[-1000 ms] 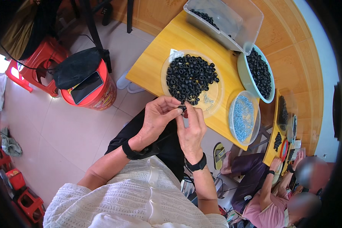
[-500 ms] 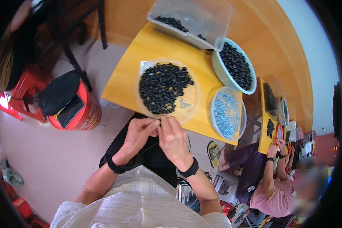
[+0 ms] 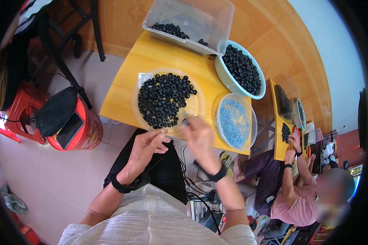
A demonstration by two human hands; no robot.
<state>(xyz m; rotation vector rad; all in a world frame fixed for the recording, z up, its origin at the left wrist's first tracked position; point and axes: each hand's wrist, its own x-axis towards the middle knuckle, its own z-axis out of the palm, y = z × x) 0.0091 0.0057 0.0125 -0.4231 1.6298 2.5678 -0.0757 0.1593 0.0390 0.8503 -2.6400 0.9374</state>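
A round clear tray (image 3: pixel 197 96) lies at the near edge of the yellow table, bearing a heap of small black rings (image 3: pixel 163 96). Just in front of its near rim is my left hand (image 3: pixel 145 150), thumb and forefinger pinched; whatever they hold is too small to make out. My right hand (image 3: pixel 200 141), blurred by motion, hovers over the tray's near right rim with a small black ring (image 3: pixel 186 121) at its fingertips. Beyond that hand, a round clear tub (image 3: pixel 253 130) holds many small light-blue pin-like pieces (image 3: pixel 234 122).
At the back of the yellow table (image 3: pixel 122 96) stand a clear rectangular bin (image 3: pixel 204 24) and a pale green basin (image 3: pixel 229 79), both with black rings. A red bucket (image 3: pixel 90 132) and red stool (image 3: pixel 22 108) are at left. To the right, another person (image 3: pixel 292 200) works at a second table (image 3: pixel 279 141).
My hands, together at the tray's near edge before, have parted. The right moved right with a black ring at its fingertips; the left stayed near the rim. The whole view shifted slightly.
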